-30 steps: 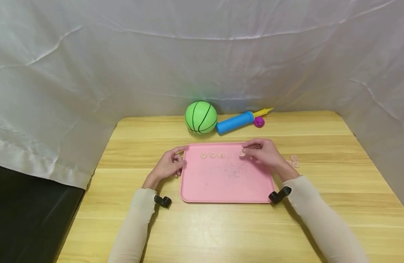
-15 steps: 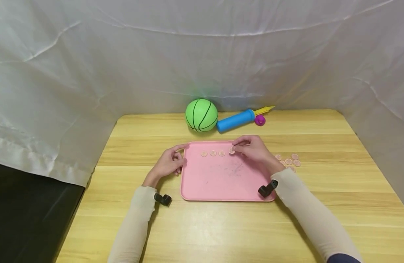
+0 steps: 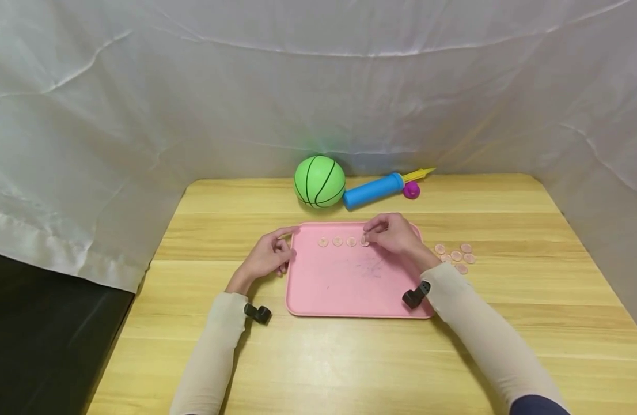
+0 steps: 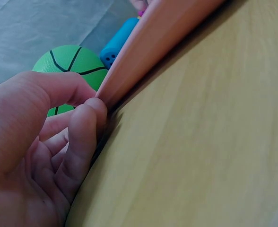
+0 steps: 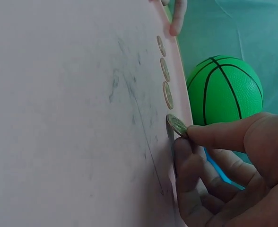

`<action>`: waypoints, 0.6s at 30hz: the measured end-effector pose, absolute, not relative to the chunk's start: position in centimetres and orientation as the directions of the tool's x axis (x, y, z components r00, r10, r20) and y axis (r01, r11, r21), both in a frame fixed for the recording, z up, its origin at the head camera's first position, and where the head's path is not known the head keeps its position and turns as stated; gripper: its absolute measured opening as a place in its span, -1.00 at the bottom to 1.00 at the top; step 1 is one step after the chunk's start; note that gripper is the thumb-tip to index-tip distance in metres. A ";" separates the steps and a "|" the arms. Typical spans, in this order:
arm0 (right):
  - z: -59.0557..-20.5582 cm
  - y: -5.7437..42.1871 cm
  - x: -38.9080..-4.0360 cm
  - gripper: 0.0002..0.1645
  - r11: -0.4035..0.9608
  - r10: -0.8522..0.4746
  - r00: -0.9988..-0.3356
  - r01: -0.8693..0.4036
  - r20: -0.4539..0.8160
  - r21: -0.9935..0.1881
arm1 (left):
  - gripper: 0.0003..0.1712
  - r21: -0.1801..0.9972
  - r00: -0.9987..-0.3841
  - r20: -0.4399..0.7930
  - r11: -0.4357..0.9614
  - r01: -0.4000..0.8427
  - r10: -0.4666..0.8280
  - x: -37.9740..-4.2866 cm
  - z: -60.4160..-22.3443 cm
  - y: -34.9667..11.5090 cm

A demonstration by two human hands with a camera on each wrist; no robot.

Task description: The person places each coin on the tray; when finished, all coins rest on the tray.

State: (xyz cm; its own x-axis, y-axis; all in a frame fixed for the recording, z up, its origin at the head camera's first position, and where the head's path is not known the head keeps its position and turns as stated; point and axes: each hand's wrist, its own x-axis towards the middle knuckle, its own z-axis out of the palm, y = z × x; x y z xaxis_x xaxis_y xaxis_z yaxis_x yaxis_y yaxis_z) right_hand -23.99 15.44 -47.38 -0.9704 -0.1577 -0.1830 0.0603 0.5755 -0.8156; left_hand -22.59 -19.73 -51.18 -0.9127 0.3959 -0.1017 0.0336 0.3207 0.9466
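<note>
Coin (image 5: 178,125) pinched near its rim: that is what the right hand (image 3: 393,233) has, thumb and a finger clamped on it above the far side of the pink tray (image 3: 323,294). It sits at the end of a row of three flat coins (image 3: 337,241), just beside the nearest, and tilts rather than lies flat; I can't make out whether its lower edge touches the tray. The left hand (image 3: 266,253) grips the tray's left rim near the far corner.

I'd take the coin for metal, hard and stiff, and light enough that two fingertips are plenty. Nothing about it looks fragile. The trouble, I'd guess, is thinness and a slick face: pressed flat, it would be awkward to get a nail under, and a loose pinch could let it skate across that smooth tray. Opposite points on the rim seem the best hold, leaving the far edge free to meet the surface first.

Over on the table (image 3: 339,363), right of the tray, a cluster of loose coins (image 3: 456,255) lies flat. Those, I reckon, would come up easiest if tipped by one edge.
</note>
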 end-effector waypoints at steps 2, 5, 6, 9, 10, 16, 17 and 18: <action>-47.4 15.5 -24.0 -0.76 0.583 -0.158 -0.971 0.054 -0.179 -0.811 | -0.23 0.947 -0.912 -0.098 0.319 0.037 0.398 -22.6 -51.1 -19.8; -47.2 15.8 -23.9 -0.76 0.605 -0.156 -0.973 0.041 -0.169 -0.795 | -0.22 0.947 -0.910 -0.095 0.320 0.042 0.403 -22.7 -51.2 -19.8; -47.1 15.9 -23.9 -0.76 0.604 -0.160 -0.973 0.036 -0.165 -0.796 | -0.22 0.946 -0.910 -0.095 0.321 0.043 0.403 -22.7 -51.3 -19.8; -46.8 16.4 -23.6 -0.74 0.585 -0.171 -0.972 0.032 -0.162 -0.810 | -0.22 0.945 -0.911 -0.100 0.323 0.039 0.401 -22.7 -51.4 -19.7; -46.7 16.6 -23.5 -0.73 0.577 -0.176 -0.971 0.029 -0.160 -0.816 | -0.22 0.946 -0.911 -0.101 0.322 0.036 0.400 -22.6 -51.4 -19.7; -46.0 18.1 -23.0 -0.71 0.565 -0.196 -0.969 0.012 -0.148 -0.825 | -0.21 0.947 -0.911 -0.103 0.319 0.032 0.399 -22.6 -51.2 -19.8; -45.9 18.4 -23.0 -0.71 0.569 -0.205 -0.968 0.000 -0.142 -0.822 | -0.21 0.947 -0.911 -0.103 0.320 0.033 0.400 -22.6 -51.2 -19.8; -45.8 18.7 -22.9 -0.71 0.573 -0.216 -0.967 -0.012 -0.136 -0.820 | -0.21 0.947 -0.911 -0.104 0.320 0.033 0.400 -22.6 -51.2 -19.8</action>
